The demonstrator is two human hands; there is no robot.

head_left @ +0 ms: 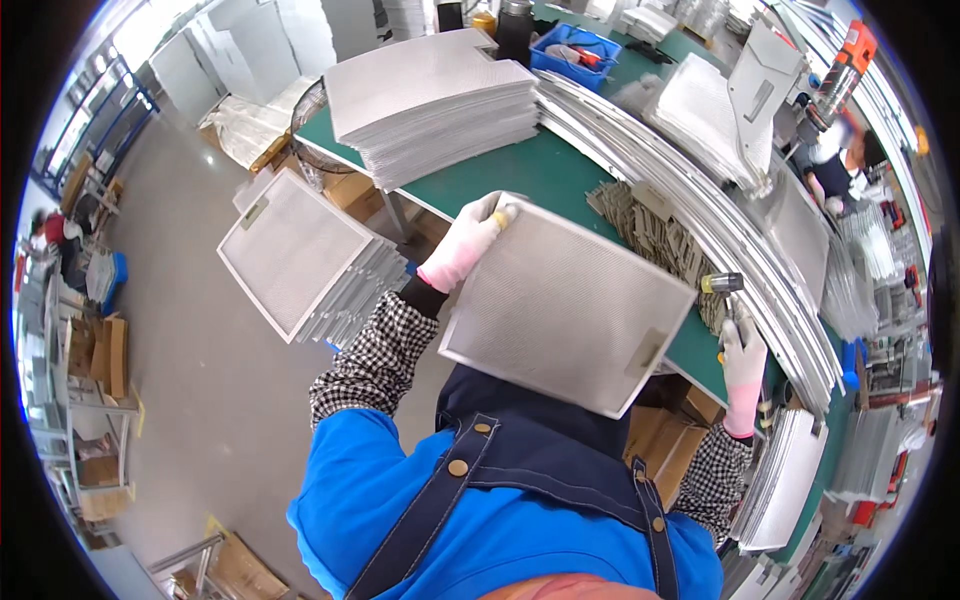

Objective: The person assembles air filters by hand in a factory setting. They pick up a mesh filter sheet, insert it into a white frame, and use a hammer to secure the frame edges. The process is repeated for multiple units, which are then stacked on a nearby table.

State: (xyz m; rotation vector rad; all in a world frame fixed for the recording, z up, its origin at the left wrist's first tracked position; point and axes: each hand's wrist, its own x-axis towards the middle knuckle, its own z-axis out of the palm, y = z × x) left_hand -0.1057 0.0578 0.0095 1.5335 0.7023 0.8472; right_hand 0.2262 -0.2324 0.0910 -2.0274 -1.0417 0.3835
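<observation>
My left hand [466,243], in a white and pink glove, grips the far left corner of a square metal mesh filter panel [565,305] and holds it flat over the near edge of the green workbench [520,175]. My right hand [744,358], gloved the same way, is to the right of the panel and grips a hand-held power tool [722,288] with a dark metal tip, pointed toward the panel's right edge. A small rectangular latch plate sits near the panel's right corner.
A tall stack of the same filter panels [430,100] stands on the bench at the far left. Another stack [305,255] lies lower down at my left. Small cardboard-coloured pieces [655,235] and curved metal rails [700,200] lie beyond the panel. A blue bin [575,50] sits at the back.
</observation>
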